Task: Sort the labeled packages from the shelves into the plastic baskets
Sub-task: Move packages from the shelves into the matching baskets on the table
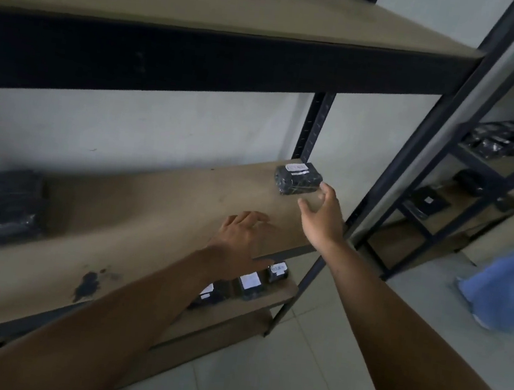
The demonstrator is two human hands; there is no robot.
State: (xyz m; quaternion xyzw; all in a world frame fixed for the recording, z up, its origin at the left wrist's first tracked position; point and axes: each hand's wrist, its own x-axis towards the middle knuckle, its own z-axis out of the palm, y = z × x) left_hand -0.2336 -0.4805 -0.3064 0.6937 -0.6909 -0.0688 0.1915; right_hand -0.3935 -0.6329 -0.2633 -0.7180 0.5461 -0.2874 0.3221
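Centre frame, the left hand (240, 238) lies relaxed with fingers loosely extended over the brown fibreboard middle shelf (149, 214), holding nothing. Beyond it, right of centre, the right hand (322, 216) is spread open just beside the small black plastic-wrapped package with a white label (298, 179), which sits at the shelf's far right end. Contact cannot be confirmed. Recommended: close thumb and fingers across the package's short sides, lift it clear of the upright, and read the label before sorting.

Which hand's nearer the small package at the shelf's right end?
Right. The right hand is by the package, at its right edge; the left hand is lower left, apart.
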